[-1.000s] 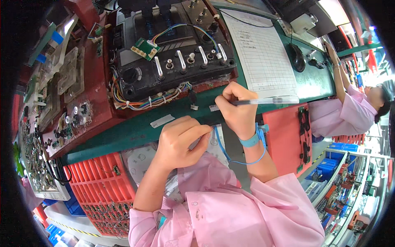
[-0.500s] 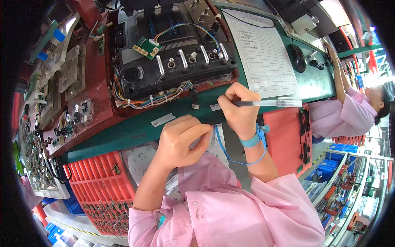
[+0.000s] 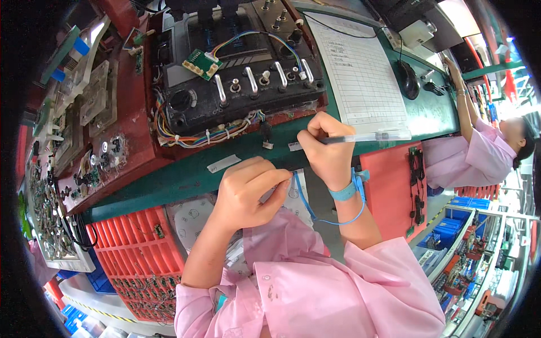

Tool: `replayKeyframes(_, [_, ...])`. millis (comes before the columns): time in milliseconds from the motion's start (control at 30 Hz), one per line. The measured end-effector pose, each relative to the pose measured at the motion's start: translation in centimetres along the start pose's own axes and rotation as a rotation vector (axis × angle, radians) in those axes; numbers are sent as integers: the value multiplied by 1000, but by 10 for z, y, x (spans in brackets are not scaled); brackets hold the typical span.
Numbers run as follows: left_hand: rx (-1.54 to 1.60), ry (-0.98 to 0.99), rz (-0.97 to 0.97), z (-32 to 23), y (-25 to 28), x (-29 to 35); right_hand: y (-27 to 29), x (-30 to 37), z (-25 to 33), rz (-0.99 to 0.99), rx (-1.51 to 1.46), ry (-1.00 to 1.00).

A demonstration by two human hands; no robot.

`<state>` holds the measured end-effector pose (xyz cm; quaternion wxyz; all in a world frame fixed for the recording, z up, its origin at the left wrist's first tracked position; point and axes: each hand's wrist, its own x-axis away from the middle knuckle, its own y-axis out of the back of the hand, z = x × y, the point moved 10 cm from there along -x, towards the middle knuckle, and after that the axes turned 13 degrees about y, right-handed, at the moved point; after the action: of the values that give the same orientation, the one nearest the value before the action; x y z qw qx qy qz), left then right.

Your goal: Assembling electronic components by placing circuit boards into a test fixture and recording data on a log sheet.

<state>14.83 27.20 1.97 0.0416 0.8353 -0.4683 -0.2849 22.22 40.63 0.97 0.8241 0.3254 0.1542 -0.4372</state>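
My right hand point(image 3: 329, 149) is closed around a pen point(image 3: 372, 137) with a clear barrel, its rear end pointing right. It is at the front edge of the green bench, close to a small white label point(image 3: 295, 146); the pen's tip is hidden by the fingers. A blue wrist strap point(image 3: 345, 192) with a blue cord circles my right wrist. To the left, my left hand point(image 3: 248, 188) is closed, thumb and forefinger pinched beside the cord's upper end. What they hold, if anything, is hidden. Another white label point(image 3: 224, 164) lies on the bench just above that hand.
Behind my hands stands a black control panel point(image 3: 242, 93) with metal handles, wires and a green circuit board point(image 3: 201, 65). A ruled paper sheet point(image 3: 360, 73) and a black mouse point(image 3: 408, 79) lie to the right. Red racks flank me; a co-worker in pink point(image 3: 470, 152) is at far right.
The pen has tilted slightly, its rear end now a little higher. My left hand has hardly moved.
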Motion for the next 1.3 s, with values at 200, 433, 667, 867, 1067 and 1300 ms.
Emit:
replayKeyframes(200, [-7,0,11,-2,0,-1,3,-1,1,-24,15,0])
replayKeyframes(433, [-6,5,10,-1,0,-1,6,-1,-1,-54,-6,-31])
replayKeyframes(667, [-25,15,30,0,-1,-1,12,3,-1,-96,37,-30])
replayKeyframes(867, [-5,-3,-3,-1,2,-1,9,1,0,-83,9,-30])
replayKeyframes(1067, [3,-7,4,-1,2,-1,9,0,0,-81,27,-7])
replayKeyframes(1300, [4,-2,6,0,1,-1,6,1,-3,-54,9,-36])
